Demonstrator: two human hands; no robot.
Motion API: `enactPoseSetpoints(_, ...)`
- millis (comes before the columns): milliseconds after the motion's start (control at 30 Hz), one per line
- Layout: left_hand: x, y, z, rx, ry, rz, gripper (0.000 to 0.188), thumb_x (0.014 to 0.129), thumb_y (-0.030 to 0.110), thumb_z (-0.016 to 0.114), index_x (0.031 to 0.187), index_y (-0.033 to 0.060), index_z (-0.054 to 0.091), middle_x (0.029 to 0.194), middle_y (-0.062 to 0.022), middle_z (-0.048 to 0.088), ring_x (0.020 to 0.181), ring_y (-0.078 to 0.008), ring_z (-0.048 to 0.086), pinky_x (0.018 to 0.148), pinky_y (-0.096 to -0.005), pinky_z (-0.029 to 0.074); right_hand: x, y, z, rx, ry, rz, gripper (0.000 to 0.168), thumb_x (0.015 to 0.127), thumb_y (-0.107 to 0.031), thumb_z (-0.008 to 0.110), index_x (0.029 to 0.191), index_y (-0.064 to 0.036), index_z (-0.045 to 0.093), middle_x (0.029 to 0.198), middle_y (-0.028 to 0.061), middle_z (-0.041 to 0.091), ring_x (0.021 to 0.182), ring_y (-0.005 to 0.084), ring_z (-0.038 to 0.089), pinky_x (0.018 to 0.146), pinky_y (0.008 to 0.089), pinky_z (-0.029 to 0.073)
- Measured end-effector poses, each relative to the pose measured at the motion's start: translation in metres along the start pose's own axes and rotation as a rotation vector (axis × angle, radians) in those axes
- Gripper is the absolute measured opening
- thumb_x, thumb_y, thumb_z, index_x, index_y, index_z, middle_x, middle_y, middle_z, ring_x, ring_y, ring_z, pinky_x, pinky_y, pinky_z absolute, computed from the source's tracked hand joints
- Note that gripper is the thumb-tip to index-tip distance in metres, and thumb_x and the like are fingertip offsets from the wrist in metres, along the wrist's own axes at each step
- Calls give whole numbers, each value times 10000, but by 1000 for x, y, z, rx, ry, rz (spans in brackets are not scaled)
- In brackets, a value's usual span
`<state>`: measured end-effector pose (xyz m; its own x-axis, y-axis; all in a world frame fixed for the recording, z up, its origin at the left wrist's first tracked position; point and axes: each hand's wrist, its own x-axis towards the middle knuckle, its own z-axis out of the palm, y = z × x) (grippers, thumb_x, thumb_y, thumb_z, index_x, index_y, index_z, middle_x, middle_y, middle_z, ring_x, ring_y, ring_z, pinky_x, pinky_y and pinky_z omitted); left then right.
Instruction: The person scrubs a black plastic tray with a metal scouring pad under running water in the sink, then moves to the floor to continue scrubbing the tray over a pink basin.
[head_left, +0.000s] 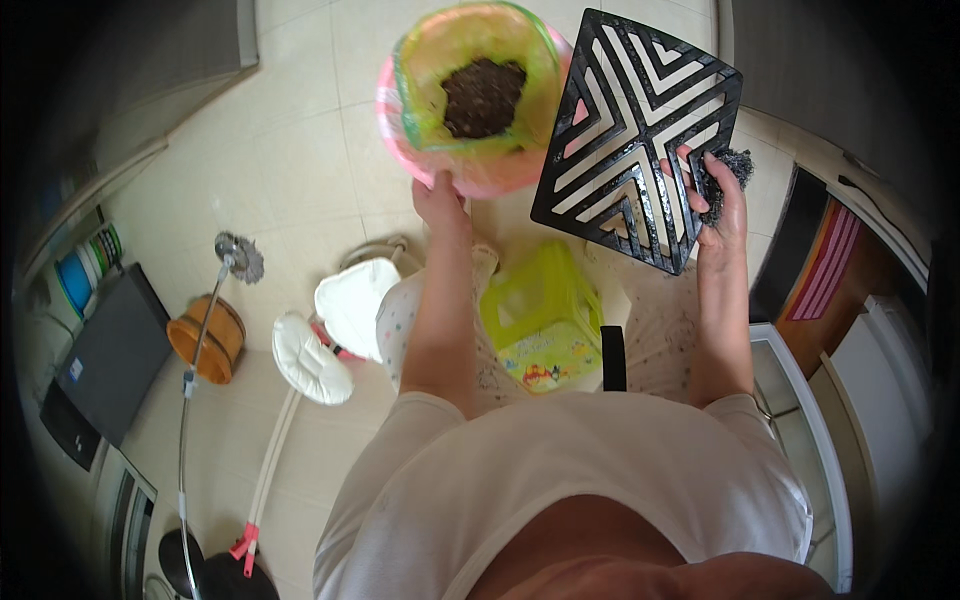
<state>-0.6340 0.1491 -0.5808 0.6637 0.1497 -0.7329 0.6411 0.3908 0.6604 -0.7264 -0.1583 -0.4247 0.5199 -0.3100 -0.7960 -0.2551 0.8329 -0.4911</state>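
My left hand (442, 201) grips the near rim of a round pink basin (391, 142). Set inside the basin is a yellow-green, translucent container or bag (420, 75), with a dark brown, soil-like mass (484, 97) at its bottom. In my right hand (716, 202) I hold a black grate (643, 133) by its right edge, tilted, with chevron-shaped slots and a wet-looking shine. A dark wire scouring pad (735, 171) is pressed between that hand and the grate. The grate's left edge overlaps the basin in view; whether they touch I cannot tell.
Between my legs stands a lime-green plastic stool (517, 307) with a cartoon print. To the left are a cushioned white child's seat (311, 358), a wooden bucket (206, 339) and a long-handled mop (185, 384). A striped mat (825, 259) and a white-framed glass panel (795, 427) are on the right.
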Motion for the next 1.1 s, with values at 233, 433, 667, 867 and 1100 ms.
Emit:
enactPoseSetpoints(233, -3, -108, -22, 258, -45, 103, 299, 829, 51, 524, 1126, 29, 504, 950, -61, 580, 775, -134, 577, 598, -244, 477, 42, 15, -60, -69, -50, 14, 332, 860, -181, 556, 1057, 86, 560, 923, 227, 646, 790, 228, 655, 523, 205, 509)
enactPoseSetpoints(433, -11, -93, -5, 364, -34, 53, 275, 855, 70, 539, 1114, -8, 489, 1014, -76, 569, 887, -160, 558, 774, -276, 458, 36, 47, -51, 87, 117, -12, 267, 824, -140, 592, 989, 68, 568, 903, 178, 643, 832, 298, 648, 756, 356, 555)
enactPoseSetpoints(667, -77, -60, -38, 120, -124, -118, 490, 912, 425, 473, 1191, 22, 475, 1126, -99, 557, 1016, -212, 516, 856, -342, 417, 32, 97, -24, 87, -113, 34, 310, 855, -101, 518, 1112, 68, 487, 1000, 194, 591, 867, 357, 636, 712, 376, 583)
enactPoseSetpoints(867, -126, -27, -18, -470, -675, -251, 616, 946, 535, 213, 1242, 67, 483, 1201, -129, 550, 1049, -283, 525, 902, -447, 414, 50, 123, -22, 180, -187, 159, 340, 852, -103, 531, 1141, 53, 445, 995, 189, 588, 872, 369, 627, 740, 415, 580)
enactPoseSetpoints(1100, -92, -60, -27, -442, -759, -282, 546, 807, -39, 392, 1340, 64, 338, 1333, -178, 434, 1162, -357, 481, 947, -486, 422, 99, 159, -53, 22, -137, -52, 230, 846, -71, 583, 1030, 47, 513, 937, 173, 602, 810, 302, 637, 677, 423, 596)
